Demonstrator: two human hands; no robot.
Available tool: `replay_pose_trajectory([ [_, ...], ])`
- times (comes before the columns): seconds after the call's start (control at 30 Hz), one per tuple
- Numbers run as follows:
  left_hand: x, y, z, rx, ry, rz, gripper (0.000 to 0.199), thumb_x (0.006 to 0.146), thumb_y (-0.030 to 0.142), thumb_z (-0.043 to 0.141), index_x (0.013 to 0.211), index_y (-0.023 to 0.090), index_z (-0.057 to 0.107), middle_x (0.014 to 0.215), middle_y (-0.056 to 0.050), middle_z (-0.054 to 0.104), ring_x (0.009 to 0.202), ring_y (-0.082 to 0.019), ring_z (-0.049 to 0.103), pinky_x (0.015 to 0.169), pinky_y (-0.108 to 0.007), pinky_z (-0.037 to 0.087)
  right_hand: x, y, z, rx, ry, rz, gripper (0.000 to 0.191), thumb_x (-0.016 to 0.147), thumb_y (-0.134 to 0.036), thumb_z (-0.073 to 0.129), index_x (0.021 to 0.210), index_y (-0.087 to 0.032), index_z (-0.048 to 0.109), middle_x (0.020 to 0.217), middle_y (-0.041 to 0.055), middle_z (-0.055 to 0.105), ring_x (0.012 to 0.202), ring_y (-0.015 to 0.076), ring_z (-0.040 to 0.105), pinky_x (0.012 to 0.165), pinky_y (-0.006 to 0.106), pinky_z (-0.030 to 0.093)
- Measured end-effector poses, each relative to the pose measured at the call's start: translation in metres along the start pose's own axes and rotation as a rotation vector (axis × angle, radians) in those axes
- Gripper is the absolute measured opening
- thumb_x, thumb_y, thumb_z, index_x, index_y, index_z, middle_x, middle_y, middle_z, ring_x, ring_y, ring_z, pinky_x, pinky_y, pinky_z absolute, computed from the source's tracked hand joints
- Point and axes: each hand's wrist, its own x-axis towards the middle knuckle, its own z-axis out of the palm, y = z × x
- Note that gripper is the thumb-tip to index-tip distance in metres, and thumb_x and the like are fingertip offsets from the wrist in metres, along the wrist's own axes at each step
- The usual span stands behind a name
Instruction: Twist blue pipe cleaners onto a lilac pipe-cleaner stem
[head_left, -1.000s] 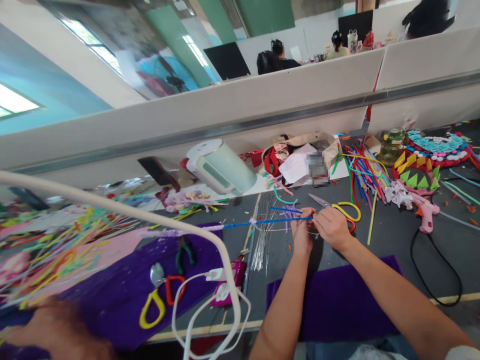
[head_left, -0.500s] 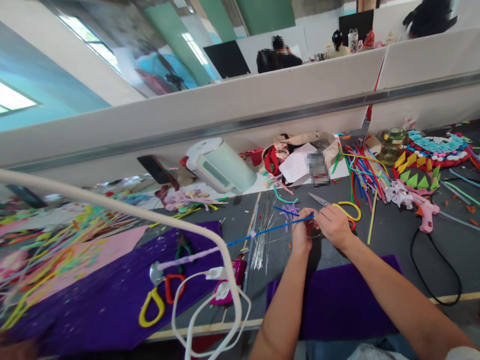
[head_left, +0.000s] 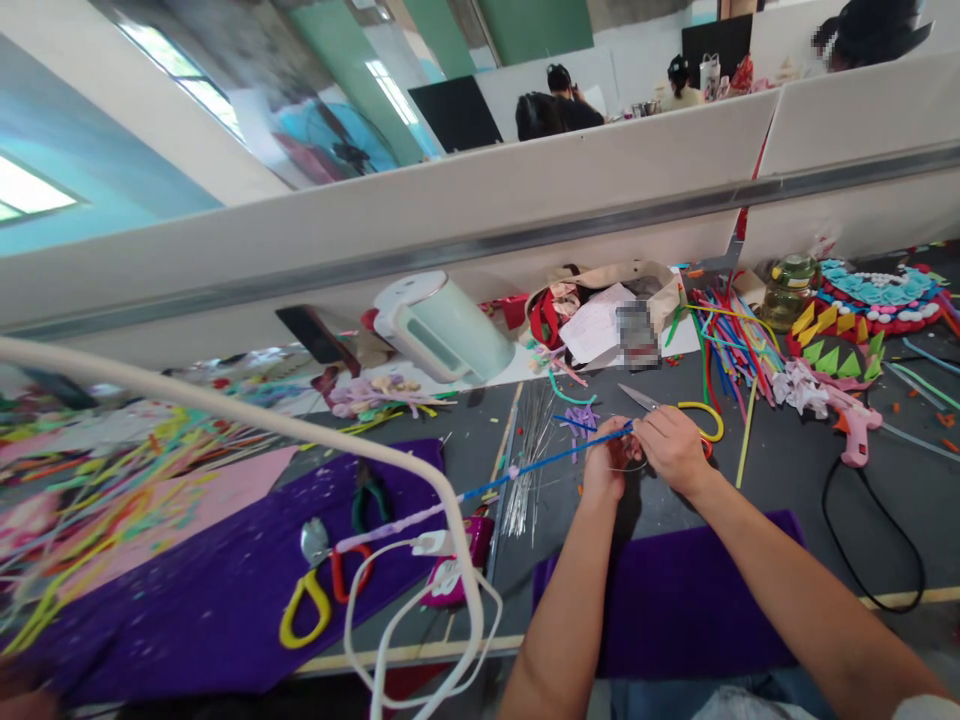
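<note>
A long thin stem wrapped in blue fuzzy pipe cleaner (head_left: 559, 455), pale lilac toward its far end, stretches left from my hands. My left hand (head_left: 604, 468) is closed around its blue end, palm side partly showing. At that same end my right hand (head_left: 670, 450) pinches with bent fingers; its fingertips are mostly hidden. A thin loose wire (head_left: 628, 466) curves beneath the hands. Just behind them lie scissors (head_left: 701, 410) with yellow and red handles. Purple clippings (head_left: 577, 418) and a bundle of bare wires (head_left: 529, 460) rest left of my left hand.
A white cable arm (head_left: 300, 415) crosses the left foreground. Pliers (head_left: 304, 600) lie on purple cloth (head_left: 187, 620). Behind stand a pale green kettle (head_left: 450, 330) and a low partition (head_left: 375, 220). Pipe cleaners (head_left: 739, 340) and a pink glue gun (head_left: 855, 430) are at right.
The stem has shifted to the right, its lilac end now farther from the pliers. Both hands have moved slightly right and stay together at the blue end.
</note>
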Motion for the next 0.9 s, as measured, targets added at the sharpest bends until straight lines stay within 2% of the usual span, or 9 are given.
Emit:
replay_pose_trajectory([
  [0.17, 0.001, 0.002, -0.001, -0.093, -0.067, -0.024, 0.013, 0.060, 0.026, 0.059, 0.066, 0.014, 0.058, 0.050, 0.002, 0.047, 0.042, -0.009, 0.046, 0.040, -0.021, 0.038, 0.001, -0.001, -0.001, 0.016, 0.012, 0.004, 0.024, 0.091, -0.022, 0.043, 0.075, -0.018, 0.059, 0.070, 0.0044, 0.053, 0.072, 0.0161, 0.048, 0.066, 0.030, 0.034],
  [0.3, 0.001, -0.001, -0.001, -0.136, -0.060, -0.016, 0.020, 0.064, 0.029, 0.057, 0.073, 0.012, 0.063, 0.055, -0.002, 0.054, 0.045, -0.012, 0.051, 0.041, -0.023, 0.040, 0.001, 0.002, -0.001, 0.025, 0.044, 0.029, 0.023, 0.091, -0.023, 0.043, 0.076, -0.018, 0.060, 0.070, 0.0050, 0.055, 0.071, 0.0164, 0.048, 0.067, 0.030, 0.035],
  [0.6, 0.000, -0.004, 0.004, -0.074, -0.106, 0.032, 0.021, 0.060, 0.020, 0.060, 0.080, 0.013, 0.064, 0.057, -0.001, 0.053, 0.049, -0.010, 0.050, 0.043, -0.020, 0.037, 0.003, 0.009, -0.007, 0.072, 0.095, 0.086, 0.024, 0.091, -0.022, 0.042, 0.076, -0.020, 0.061, 0.072, 0.0072, 0.059, 0.074, 0.0182, 0.050, 0.067, 0.031, 0.037],
  [0.67, -0.001, -0.006, 0.005, -0.013, -0.070, 0.069, 0.021, 0.062, 0.021, 0.060, 0.080, 0.013, 0.065, 0.056, 0.000, 0.054, 0.048, -0.010, 0.049, 0.043, -0.020, 0.037, 0.002, 0.009, -0.007, 0.070, 0.092, 0.086, 0.023, 0.091, -0.021, 0.043, 0.076, -0.020, 0.061, 0.072, 0.0071, 0.059, 0.073, 0.0182, 0.050, 0.067, 0.031, 0.037],
  [0.8, -0.004, -0.013, 0.009, 0.136, 0.115, 0.227, 0.016, 0.064, 0.023, 0.061, 0.078, 0.016, 0.065, 0.061, 0.000, 0.059, 0.048, -0.010, 0.050, 0.043, -0.021, 0.037, 0.002, 0.011, -0.006, 0.084, 0.104, 0.124, 0.021, 0.090, -0.021, 0.045, 0.078, -0.019, 0.062, 0.072, 0.0064, 0.059, 0.074, 0.0176, 0.051, 0.068, 0.031, 0.038],
  [0.9, -0.006, -0.017, 0.012, 0.100, 0.113, 0.225, 0.014, 0.065, 0.027, 0.062, 0.073, 0.016, 0.063, 0.062, -0.001, 0.059, 0.048, -0.011, 0.051, 0.044, -0.022, 0.038, 0.002, 0.011, -0.007, 0.123, 0.142, 0.192, 0.018, 0.089, -0.020, 0.047, 0.080, -0.019, 0.062, 0.071, 0.0055, 0.059, 0.073, 0.0168, 0.052, 0.068, 0.030, 0.039],
])
